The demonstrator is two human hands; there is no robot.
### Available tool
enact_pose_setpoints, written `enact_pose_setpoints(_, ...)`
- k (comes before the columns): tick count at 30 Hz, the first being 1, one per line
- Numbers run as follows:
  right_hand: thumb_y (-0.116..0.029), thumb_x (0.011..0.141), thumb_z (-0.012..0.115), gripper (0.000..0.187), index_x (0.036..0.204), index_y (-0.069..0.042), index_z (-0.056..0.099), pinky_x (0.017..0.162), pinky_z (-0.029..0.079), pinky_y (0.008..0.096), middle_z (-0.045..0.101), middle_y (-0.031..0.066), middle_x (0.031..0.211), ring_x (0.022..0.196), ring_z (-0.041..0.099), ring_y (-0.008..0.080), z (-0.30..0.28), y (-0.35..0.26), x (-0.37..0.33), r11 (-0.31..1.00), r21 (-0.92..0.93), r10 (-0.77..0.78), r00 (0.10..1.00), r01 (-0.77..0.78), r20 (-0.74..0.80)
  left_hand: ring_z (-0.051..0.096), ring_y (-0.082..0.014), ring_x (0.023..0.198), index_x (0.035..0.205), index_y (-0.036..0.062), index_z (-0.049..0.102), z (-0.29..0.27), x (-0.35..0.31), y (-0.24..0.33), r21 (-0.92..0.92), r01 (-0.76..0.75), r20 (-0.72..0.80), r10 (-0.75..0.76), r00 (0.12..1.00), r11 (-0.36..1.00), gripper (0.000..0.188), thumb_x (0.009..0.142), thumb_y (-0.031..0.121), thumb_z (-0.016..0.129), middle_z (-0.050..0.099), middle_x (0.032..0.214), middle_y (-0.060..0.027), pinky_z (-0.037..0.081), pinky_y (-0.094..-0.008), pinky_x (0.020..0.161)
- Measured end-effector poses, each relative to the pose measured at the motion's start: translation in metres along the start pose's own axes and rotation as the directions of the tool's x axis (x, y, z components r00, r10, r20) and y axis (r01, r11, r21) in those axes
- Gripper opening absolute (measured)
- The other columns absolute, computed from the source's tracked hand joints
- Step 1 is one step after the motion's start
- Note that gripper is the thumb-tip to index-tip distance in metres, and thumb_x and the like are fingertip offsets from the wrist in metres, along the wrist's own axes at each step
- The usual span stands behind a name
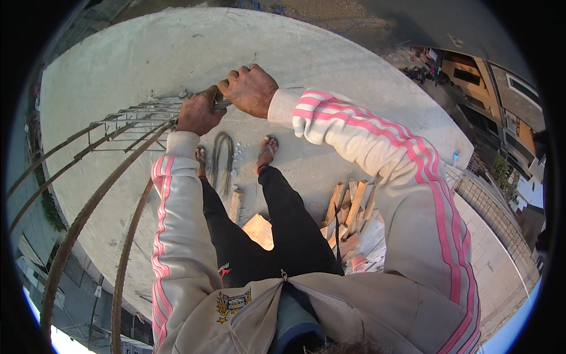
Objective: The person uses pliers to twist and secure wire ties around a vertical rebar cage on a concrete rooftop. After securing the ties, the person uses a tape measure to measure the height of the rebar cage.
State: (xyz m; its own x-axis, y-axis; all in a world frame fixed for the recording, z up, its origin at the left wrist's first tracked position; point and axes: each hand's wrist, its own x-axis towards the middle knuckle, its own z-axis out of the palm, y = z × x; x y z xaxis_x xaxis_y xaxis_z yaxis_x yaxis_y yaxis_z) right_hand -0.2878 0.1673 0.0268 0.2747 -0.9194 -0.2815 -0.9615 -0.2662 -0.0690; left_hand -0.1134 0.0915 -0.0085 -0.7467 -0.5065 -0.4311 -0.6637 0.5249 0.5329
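In front of me, my left hand (pixel 200 111) is closed beside the far end of a steel rebar cage (pixel 141 118) with ribbed long bars and thin square stirrups. Just to its right, my right hand (pixel 250 90) is also closed, its fingers curled downward and almost touching the left. A short grey metal piece (pixel 222 105) shows between the two hands; its kind is hidden by the fingers. Thin wire ends stick out past the right wrist. Below the hands, a bent bundle of tie wire (pixel 221 162) lies on the concrete floor (pixel 147 56) between my sandalled feet.
Long rebar (pixel 88 206) runs from the cage down the left side, close to my left sleeve. Wood offcuts (pixel 352 206) and rubble lie right of my legs. A low block wall (pixel 489 236) stands at the right. Concrete crumbs dot the floor near the feet.
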Motion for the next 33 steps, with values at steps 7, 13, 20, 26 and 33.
enact_pose_setpoints(7,-0.02,0.093,0.068,0.015,0.101,-0.011,0.077,0.079,0.061,0.0452,0.077,0.0131,0.098,0.09,0.076,0.0322,0.013,0.008,0.013,0.964,0.25,0.03,0.972,-0.089,0.231,0.068,-0.0314,0.107,0.121,0.0137,0.063,0.031,-0.016,0.025,0.218,0.089,-0.339,-0.01,0.941,0.972,0.044,0.084,0.031,0.078,0.071,0.11,-0.0102,0.045,-0.0486,0.103)
enact_pose_setpoints(13,-0.023,0.087,0.078,0.027,0.087,-0.002,0.062,0.044,0.041,0.0346,0.052,0.0016,0.062,0.047,0.049,0.0144,-0.014,0.026,0.043,0.765,0.45,-0.114,0.59,-0.461,0.799,0.069,-0.0328,0.103,0.12,0.0154,0.062,0.04,-0.008,0.037,0.209,0.175,-0.466,-0.06,0.883,0.962,0.043,0.083,0.03,0.078,0.072,0.106,-0.009,0.049,-0.0472,0.096)
enact_pose_setpoints(20,-0.019,0.088,0.078,0.033,0.115,-0.006,0.064,0.061,0.055,0.0375,0.068,0.0096,0.084,0.071,0.071,0.0247,0.0,0.025,0.014,0.969,0.243,-0.095,0.963,0.031,0.254,0.072,-0.0362,0.1,0.124,0.008,0.061,0.006,0.011,0.021,0.045,0.049,0.014,-0.049,0.999,0.998,0.051,0.079,0.026,0.076,0.075,0.109,-0.0178,0.056,-0.0482,0.088)
enact_pose_setpoints(26,-0.021,0.093,0.071,0.016,0.092,-0.005,0.068,0.054,0.051,0.0363,0.065,0.0048,0.072,0.059,0.065,0.0214,0.022,0.016,0.0,0.916,0.392,-0.001,0.973,-0.091,0.229,0.068,-0.0362,0.106,0.128,0.0104,0.062,0.004,-0.01,0.03,0.088,0.015,-0.093,-0.006,0.996,0.996,0.057,0.076,0.027,0.078,0.072,0.106,-0.0149,0.052,-0.0464,0.096)
enact_pose_setpoints(33,-0.05,0.093,0.073,0.045,0.087,-0.007,0.06,0.041,0.036,0.0276,0.048,-0.0027,0.06,0.046,0.046,0.0088,0.035,0.028,-0.043,0.254,0.7,-0.211,0.669,-0.667,0.713,0.067,-0.0309,0.111,0.133,0.0032,0.058,0.065,-0.111,0.089,-0.542,0.037,-0.474,-0.342,0.812,0.839,0.052,0.093,0.032,0.074,0.064,0.123,-0.016,0.052,-0.0402,0.098)
